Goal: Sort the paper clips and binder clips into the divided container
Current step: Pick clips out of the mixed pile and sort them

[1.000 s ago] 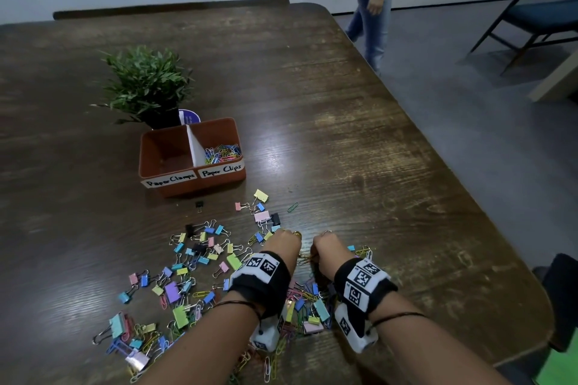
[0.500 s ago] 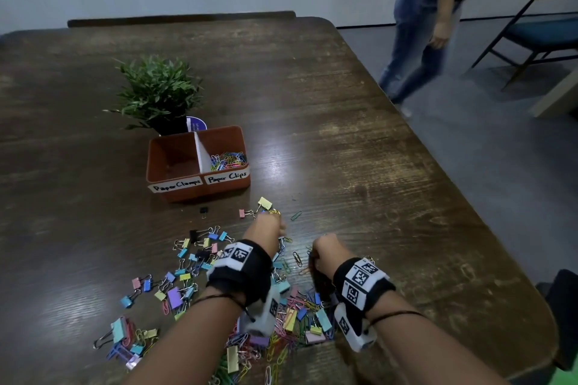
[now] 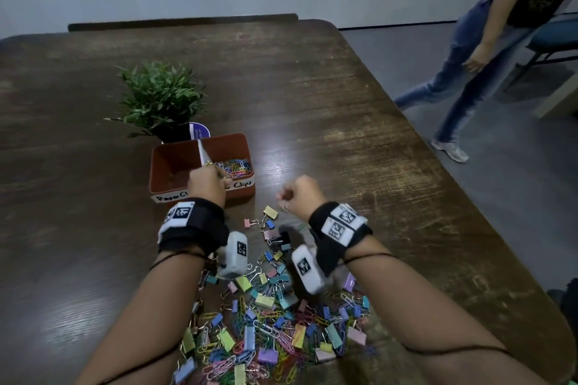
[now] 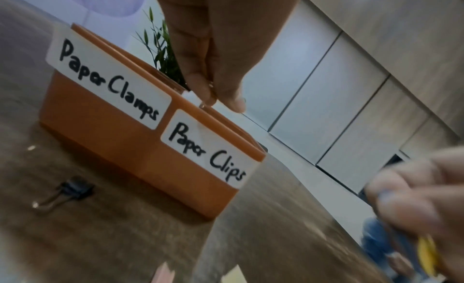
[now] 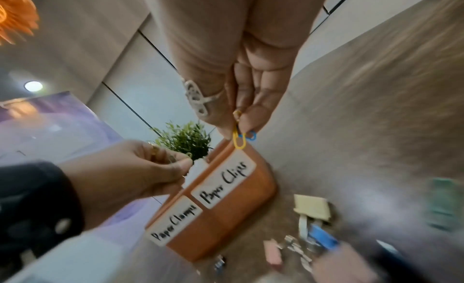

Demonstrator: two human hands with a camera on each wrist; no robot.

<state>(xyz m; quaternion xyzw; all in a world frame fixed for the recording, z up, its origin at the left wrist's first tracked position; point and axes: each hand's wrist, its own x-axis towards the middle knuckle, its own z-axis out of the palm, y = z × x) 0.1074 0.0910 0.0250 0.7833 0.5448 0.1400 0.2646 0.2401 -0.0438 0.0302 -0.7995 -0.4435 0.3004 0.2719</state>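
Note:
An orange divided container [image 3: 162,166] bears the labels "Paper Clamps" [image 4: 108,83] on the left and "Paper Clips" [image 4: 206,152] on the right. Coloured paper clips [image 3: 237,164] lie in the right compartment. My left hand [image 3: 215,170] hovers over the front rim by the white divider, its fingertips [image 4: 216,101] pinching a small clip that is mostly hidden. My right hand [image 3: 283,195] is raised right of the container and pinches a yellow and a blue paper clip [image 5: 238,138]. A mixed pile of binder clips and paper clips [image 3: 269,322] lies under my forearms.
A potted plant [image 3: 159,97] and a purple card [image 3: 198,130] stand just behind the container. A black binder clip [image 4: 75,190] lies in front of it. The table edge [image 3: 438,166] runs down the right. A person [image 3: 469,72] walks there, near a chair [image 3: 556,37].
Both hands have lifted off the pile and moved forward. The left one now reaches the container, the right one trails beside it. The person in the background walked to the right.

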